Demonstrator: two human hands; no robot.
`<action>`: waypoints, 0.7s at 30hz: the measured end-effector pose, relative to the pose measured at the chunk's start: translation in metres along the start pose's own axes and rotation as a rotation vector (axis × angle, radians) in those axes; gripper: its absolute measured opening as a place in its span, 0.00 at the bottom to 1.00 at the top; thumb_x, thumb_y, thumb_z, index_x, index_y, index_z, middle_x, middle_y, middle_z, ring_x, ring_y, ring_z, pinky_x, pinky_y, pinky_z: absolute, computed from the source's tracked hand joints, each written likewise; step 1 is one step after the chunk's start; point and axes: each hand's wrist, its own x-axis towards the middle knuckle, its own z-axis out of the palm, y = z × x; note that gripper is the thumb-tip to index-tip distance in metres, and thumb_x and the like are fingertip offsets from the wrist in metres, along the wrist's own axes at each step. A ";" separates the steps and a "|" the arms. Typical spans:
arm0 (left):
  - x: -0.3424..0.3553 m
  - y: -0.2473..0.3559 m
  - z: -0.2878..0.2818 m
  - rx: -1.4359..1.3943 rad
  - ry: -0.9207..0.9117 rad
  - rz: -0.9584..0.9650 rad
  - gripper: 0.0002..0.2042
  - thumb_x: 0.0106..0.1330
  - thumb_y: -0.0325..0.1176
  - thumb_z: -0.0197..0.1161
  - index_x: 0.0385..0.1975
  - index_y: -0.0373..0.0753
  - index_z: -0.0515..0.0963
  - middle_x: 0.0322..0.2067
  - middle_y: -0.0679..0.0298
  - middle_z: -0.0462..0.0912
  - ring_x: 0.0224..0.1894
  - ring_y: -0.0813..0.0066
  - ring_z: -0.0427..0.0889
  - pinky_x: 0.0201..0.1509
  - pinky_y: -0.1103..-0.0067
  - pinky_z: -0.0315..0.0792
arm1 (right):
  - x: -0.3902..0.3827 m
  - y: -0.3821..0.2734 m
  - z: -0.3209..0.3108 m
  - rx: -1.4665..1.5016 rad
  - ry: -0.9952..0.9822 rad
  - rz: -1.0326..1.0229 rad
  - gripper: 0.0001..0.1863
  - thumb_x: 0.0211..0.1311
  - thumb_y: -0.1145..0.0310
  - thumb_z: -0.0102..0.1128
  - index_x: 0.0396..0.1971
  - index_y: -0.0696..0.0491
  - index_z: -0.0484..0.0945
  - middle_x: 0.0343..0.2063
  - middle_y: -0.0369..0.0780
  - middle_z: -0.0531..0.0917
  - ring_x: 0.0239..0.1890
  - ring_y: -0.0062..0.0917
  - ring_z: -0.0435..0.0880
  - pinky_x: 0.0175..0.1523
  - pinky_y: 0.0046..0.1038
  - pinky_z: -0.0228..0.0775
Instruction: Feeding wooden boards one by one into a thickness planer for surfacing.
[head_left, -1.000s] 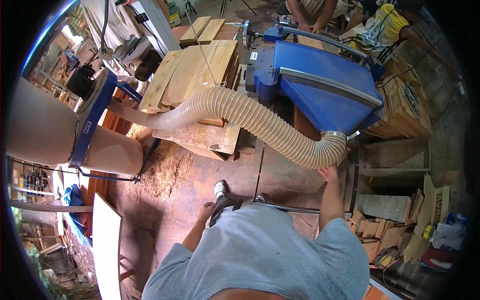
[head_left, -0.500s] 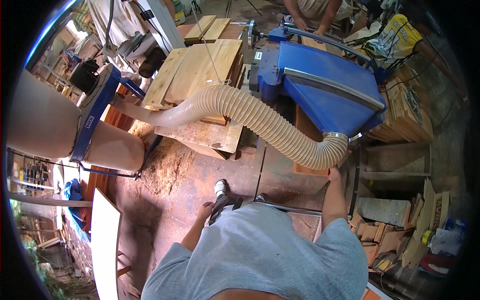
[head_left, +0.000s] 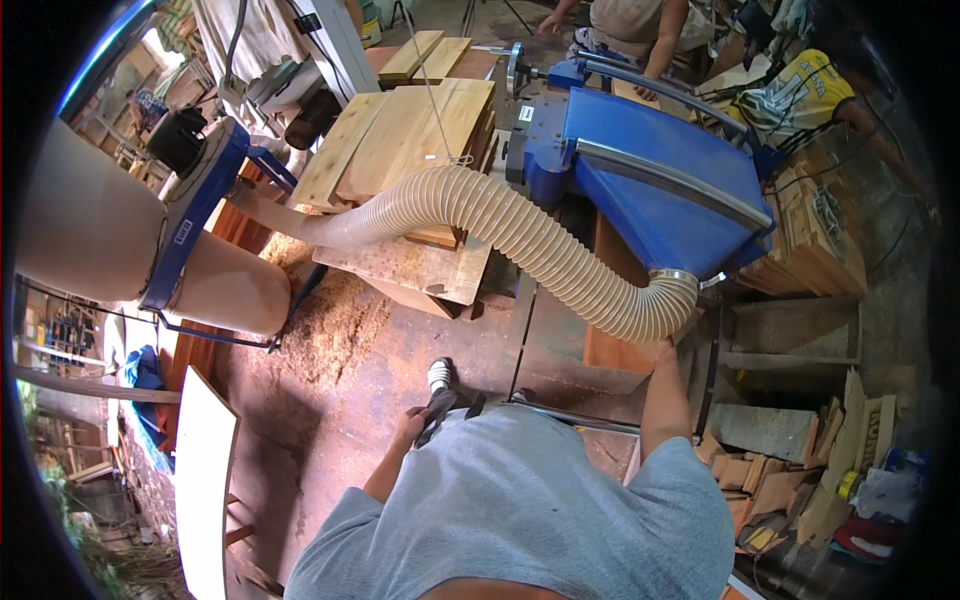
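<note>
the reddish board (head_left: 613, 350) shows beneath the ribbed hose (head_left: 590, 285); right hand (head_left: 665, 352) is at its edge, grip hidden. best support it level. left hand (head_left: 411, 424) hangs well apart, closure unclear.

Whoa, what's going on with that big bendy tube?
Someone in a grey shirt has their right hand by a reddish board showing below the ribbed hose; the grip is hard to see. Their left hand is at their side. The hose joins the blue machine to a blue-framed unit on the left. Another person's hand is beyond the machine.
</note>
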 end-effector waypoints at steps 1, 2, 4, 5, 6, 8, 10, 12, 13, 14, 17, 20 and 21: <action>0.001 -0.002 0.001 0.016 0.009 -0.017 0.18 0.62 0.42 0.57 0.45 0.35 0.81 0.41 0.52 0.84 0.45 0.63 0.82 0.52 0.74 0.72 | -0.002 0.001 0.001 -0.015 0.001 -0.001 0.29 0.60 0.46 0.55 0.50 0.53 0.66 0.50 0.43 0.72 0.52 0.39 0.71 0.52 0.44 0.67; 0.002 -0.003 0.001 -0.002 0.007 -0.001 0.18 0.62 0.42 0.58 0.45 0.35 0.81 0.41 0.52 0.84 0.45 0.63 0.82 0.52 0.74 0.72 | -0.003 0.002 0.002 -0.029 0.002 -0.002 0.28 0.60 0.46 0.55 0.50 0.53 0.67 0.50 0.43 0.72 0.52 0.39 0.72 0.51 0.44 0.68; 0.004 -0.004 0.001 -0.017 0.013 -0.035 0.18 0.62 0.42 0.58 0.45 0.35 0.81 0.42 0.52 0.84 0.46 0.63 0.82 0.52 0.74 0.72 | -0.007 0.006 0.004 -0.066 0.004 -0.005 0.26 0.61 0.47 0.54 0.48 0.54 0.68 0.48 0.43 0.73 0.50 0.39 0.73 0.50 0.44 0.68; 0.005 -0.004 0.001 -0.013 0.010 0.000 0.18 0.62 0.42 0.58 0.45 0.35 0.81 0.42 0.52 0.84 0.46 0.63 0.82 0.52 0.74 0.72 | -0.009 0.007 0.004 -0.085 0.007 -0.011 0.26 0.61 0.47 0.54 0.47 0.54 0.69 0.47 0.43 0.74 0.50 0.39 0.73 0.50 0.43 0.68; 0.005 -0.004 0.001 -0.004 0.013 0.007 0.18 0.62 0.42 0.58 0.45 0.35 0.81 0.42 0.51 0.84 0.46 0.63 0.82 0.52 0.74 0.72 | -0.011 0.009 0.006 -0.103 0.011 -0.015 0.25 0.62 0.47 0.53 0.46 0.54 0.69 0.46 0.43 0.75 0.49 0.39 0.73 0.49 0.43 0.68; 0.003 0.000 0.002 0.013 0.013 0.019 0.18 0.62 0.42 0.58 0.45 0.35 0.81 0.41 0.51 0.84 0.46 0.63 0.82 0.52 0.74 0.72 | -0.014 0.014 0.007 -0.142 0.024 -0.034 0.24 0.62 0.48 0.52 0.44 0.54 0.71 0.45 0.43 0.76 0.48 0.39 0.74 0.48 0.43 0.69; -0.001 0.005 0.001 0.033 0.009 0.016 0.18 0.62 0.41 0.58 0.45 0.35 0.81 0.41 0.51 0.84 0.46 0.63 0.82 0.52 0.74 0.72 | -0.017 0.019 0.007 -0.177 0.043 -0.062 0.23 0.63 0.48 0.52 0.42 0.55 0.72 0.43 0.43 0.77 0.46 0.39 0.75 0.47 0.42 0.69; -0.005 0.010 0.001 0.017 0.005 0.035 0.16 0.63 0.38 0.57 0.43 0.34 0.81 0.40 0.56 0.84 0.43 0.67 0.80 0.50 0.76 0.71 | -0.018 0.024 0.006 -0.222 0.065 -0.096 0.22 0.63 0.49 0.51 0.40 0.55 0.74 0.42 0.43 0.78 0.45 0.39 0.76 0.46 0.42 0.69; -0.007 0.012 0.001 0.015 0.013 0.026 0.15 0.63 0.36 0.56 0.42 0.33 0.81 0.40 0.59 0.84 0.42 0.69 0.79 0.49 0.77 0.71 | -0.016 0.027 0.004 -0.258 0.079 -0.111 0.22 0.64 0.49 0.50 0.39 0.55 0.75 0.41 0.43 0.78 0.44 0.38 0.76 0.46 0.42 0.69; -0.008 0.013 0.001 0.011 0.006 0.025 0.15 0.63 0.36 0.56 0.42 0.33 0.81 0.40 0.58 0.84 0.42 0.69 0.79 0.49 0.77 0.70 | -0.014 0.031 0.003 -0.285 0.094 -0.131 0.22 0.64 0.49 0.50 0.38 0.55 0.75 0.40 0.43 0.79 0.44 0.38 0.77 0.45 0.41 0.70; -0.009 0.011 0.001 -0.004 0.002 0.010 0.15 0.63 0.36 0.56 0.43 0.33 0.81 0.41 0.58 0.84 0.43 0.68 0.79 0.50 0.77 0.70 | -0.006 0.050 0.003 -0.381 0.136 -0.214 0.22 0.65 0.50 0.49 0.36 0.56 0.78 0.38 0.43 0.81 0.42 0.38 0.78 0.44 0.41 0.70; -0.006 0.003 -0.001 -0.007 0.007 0.031 0.16 0.63 0.37 0.56 0.44 0.33 0.81 0.41 0.57 0.84 0.44 0.68 0.79 0.49 0.77 0.70 | -0.006 0.067 0.010 -0.390 0.193 -0.385 0.22 0.66 0.51 0.48 0.33 0.56 0.80 0.35 0.43 0.82 0.40 0.38 0.79 0.42 0.40 0.71; -0.005 0.000 -0.003 0.009 0.012 0.042 0.16 0.63 0.37 0.56 0.44 0.33 0.81 0.41 0.57 0.84 0.44 0.68 0.79 0.49 0.76 0.70 | -0.009 0.068 0.013 -0.373 0.202 -0.458 0.23 0.66 0.51 0.47 0.32 0.56 0.80 0.34 0.43 0.83 0.39 0.38 0.80 0.42 0.40 0.71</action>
